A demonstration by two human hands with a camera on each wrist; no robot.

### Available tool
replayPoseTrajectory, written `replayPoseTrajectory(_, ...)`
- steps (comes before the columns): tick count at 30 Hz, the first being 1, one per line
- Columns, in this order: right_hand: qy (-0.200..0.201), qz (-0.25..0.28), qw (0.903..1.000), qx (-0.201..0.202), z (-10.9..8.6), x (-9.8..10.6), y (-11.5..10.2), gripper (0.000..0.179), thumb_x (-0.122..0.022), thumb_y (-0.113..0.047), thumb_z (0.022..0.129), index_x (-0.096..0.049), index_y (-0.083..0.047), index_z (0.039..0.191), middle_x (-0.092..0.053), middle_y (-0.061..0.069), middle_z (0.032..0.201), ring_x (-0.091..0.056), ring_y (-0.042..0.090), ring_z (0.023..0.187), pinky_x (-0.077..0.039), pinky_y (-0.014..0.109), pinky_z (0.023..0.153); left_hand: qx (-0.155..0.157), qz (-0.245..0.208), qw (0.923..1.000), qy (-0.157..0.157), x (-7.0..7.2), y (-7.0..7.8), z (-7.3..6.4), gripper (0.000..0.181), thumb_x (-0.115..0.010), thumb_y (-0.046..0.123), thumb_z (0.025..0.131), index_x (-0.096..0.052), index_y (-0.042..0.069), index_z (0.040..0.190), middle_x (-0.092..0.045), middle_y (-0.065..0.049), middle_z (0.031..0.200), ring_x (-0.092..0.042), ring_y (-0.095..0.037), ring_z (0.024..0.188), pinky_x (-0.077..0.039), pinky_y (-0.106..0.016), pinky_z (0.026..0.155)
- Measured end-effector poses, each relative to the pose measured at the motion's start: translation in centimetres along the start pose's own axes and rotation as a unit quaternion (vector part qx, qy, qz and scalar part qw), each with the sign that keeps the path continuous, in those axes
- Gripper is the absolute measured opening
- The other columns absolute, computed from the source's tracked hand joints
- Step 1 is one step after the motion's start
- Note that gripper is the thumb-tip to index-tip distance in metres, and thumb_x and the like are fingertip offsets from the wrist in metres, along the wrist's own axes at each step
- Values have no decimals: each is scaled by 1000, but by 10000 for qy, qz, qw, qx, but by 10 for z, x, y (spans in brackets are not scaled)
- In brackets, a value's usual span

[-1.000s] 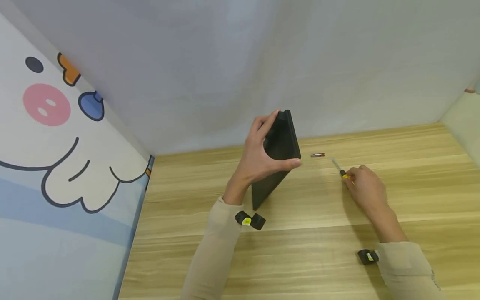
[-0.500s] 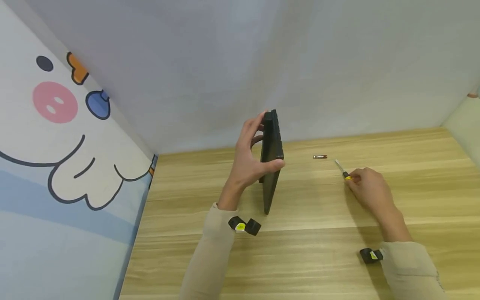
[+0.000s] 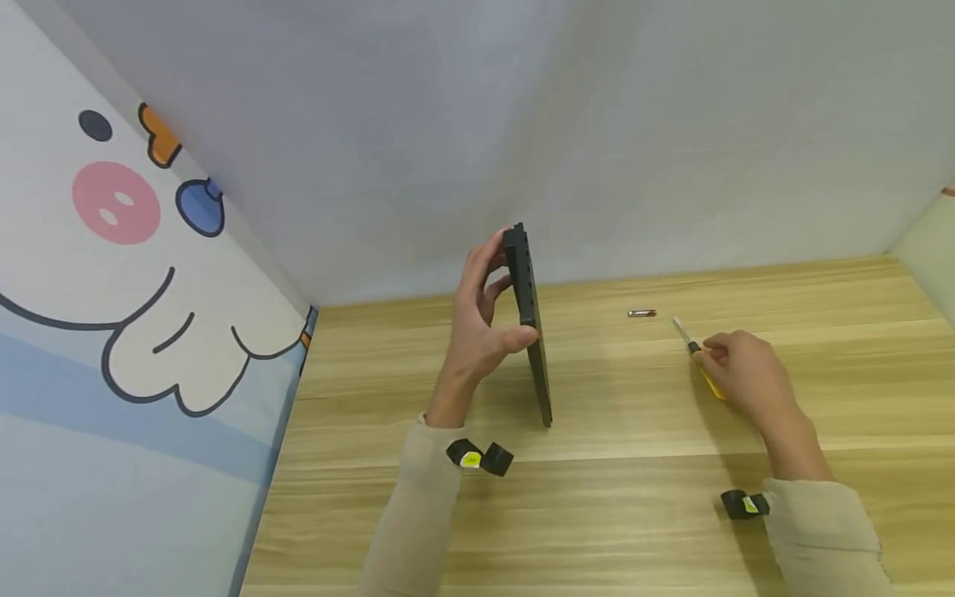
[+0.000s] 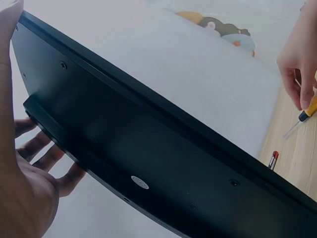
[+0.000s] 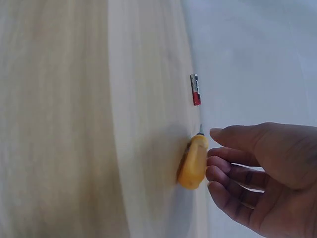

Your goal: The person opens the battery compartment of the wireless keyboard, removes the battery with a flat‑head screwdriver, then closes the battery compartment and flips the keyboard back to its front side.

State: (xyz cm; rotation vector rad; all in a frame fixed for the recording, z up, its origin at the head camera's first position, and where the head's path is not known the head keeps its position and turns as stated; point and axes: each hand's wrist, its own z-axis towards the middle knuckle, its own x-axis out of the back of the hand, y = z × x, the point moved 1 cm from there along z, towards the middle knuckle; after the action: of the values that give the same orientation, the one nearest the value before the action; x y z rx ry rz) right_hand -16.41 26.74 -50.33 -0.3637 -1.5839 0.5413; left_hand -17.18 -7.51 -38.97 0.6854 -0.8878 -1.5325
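My left hand [image 3: 477, 327] holds a black keyboard [image 3: 537, 369] up on its edge, thumb on the near side and fingers around the back. In the left wrist view the underside of the keyboard [image 4: 148, 139] shows screws, a raised ridge and a small round sticker. A screwdriver [image 3: 712, 385] with a yellow handle and thin metal shaft lies on the table at the right. Beside its handle [image 5: 193, 163] is my right hand [image 3: 749, 377], fingers loosely bent and apart from it in the right wrist view.
A small battery [image 3: 642, 313], silver and red, lies on the wooden table [image 3: 597, 514] just left of the screwdriver tip. Behind the table hangs a pale sheet [image 3: 418, 149]. At the left stands a panel [image 3: 45, 274] with a cartoon print.
The keyboard has turned more edge-on and shifted left with my left hand. My right hand has let go of the screwdriver, whose yellow handle now shows more fully.
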Motion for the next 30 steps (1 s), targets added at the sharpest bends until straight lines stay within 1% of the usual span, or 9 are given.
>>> replayPoseTrajectory(3, -35, -6, 9999, 98, 1, 2, -3, 43, -65, -25, 100, -67, 14, 120, -68, 34, 107, -68, 48, 96, -55, 61, 82, -91, -95, 9999, 41, 0, 0, -1, 134, -74, 85, 65, -32, -4, 156, -42, -23, 143, -49, -16, 128, -48, -37, 110)
replayPoseTrajectory(5, -150, -17, 9996, 240, 2, 2, -6, 45, -65, -25, 101, -65, 14, 123, -66, 34, 109, -66, 48, 99, -54, 62, 83, -125, -161, 9998, 57, 0, 1, -2, 135, -74, 85, 65, -32, -5, 156, -44, -17, 142, -49, -16, 128, -48, -34, 109)
replayPoseTrajectory(9, -433, 28, 9964, 731, 5, 0, -15, 48, -66, -27, 100, -62, 12, 128, -66, 31, 112, -65, 47, 104, -52, 62, 89, -142, -287, 9995, 69, 0, 2, -3, 136, -74, 85, 65, -31, -6, 156, -45, 1, 140, -49, -17, 127, -48, -31, 108)
replayPoseTrajectory(12, -605, 199, 9923, 1062, 5, -5, -24, 54, -69, -30, 98, -60, 9, 134, -67, 27, 115, -64, 43, 108, -51, 59, 93, -141, -323, 9993, 80, 0, 2, -4, 136, -74, 85, 64, -31, -6, 156, -45, 6, 138, -49, -16, 127, -49, -30, 108)
replayPoseTrajectory(16, -983, 628, 9856, 1228, 3, -14, -36, 71, -76, -37, 92, -51, 3, 146, -63, 24, 129, -59, 41, 120, -49, 59, 101, -145, -336, 9993, 77, -1, 2, -5, 136, -74, 85, 64, -31, -6, 156, -45, 5, 138, -50, -15, 127, -49, -30, 109)
replayPoseTrajectory(17, -1081, 741, 9833, 1259, 3, -16, -40, 76, -78, -38, 91, -48, 2, 148, -61, 24, 132, -57, 42, 123, -46, 60, 105, -148, -334, 9993, 72, -1, 2, -5, 136, -75, 84, 64, -32, -6, 156, -45, 4, 138, -50, -15, 127, -49, -30, 109)
replayPoseTrajectory(19, -1241, 924, 9790, 1328, 2, -21, -46, 86, -80, -41, 88, -43, 1, 152, -58, 24, 139, -54, 42, 128, -44, 61, 108, -162, -321, 9993, 65, -3, 2, -5, 135, -75, 84, 65, -32, -5, 156, -46, 1, 139, -50, -15, 127, -49, -30, 109)
replayPoseTrajectory(25, -1529, 1168, 9682, 1601, 5, -35, -62, 107, -87, -50, 78, -34, -2, 158, -51, 21, 148, -50, 40, 135, -46, 59, 107, -199, -289, 9994, 49, -6, 1, -5, 134, -74, 84, 65, -33, -6, 156, -46, -9, 141, -51, -15, 127, -49, -33, 110)
replayPoseTrajectory(30, -1780, 1424, 9584, 1717, 6, -48, -71, 119, -91, -52, 71, -28, -5, 160, -44, 21, 155, -46, 41, 139, -45, 61, 109, -184, -331, 9993, 44, -9, 2, -5, 134, -74, 84, 65, -32, -6, 156, -45, -7, 141, -51, -15, 128, -49, -38, 112)
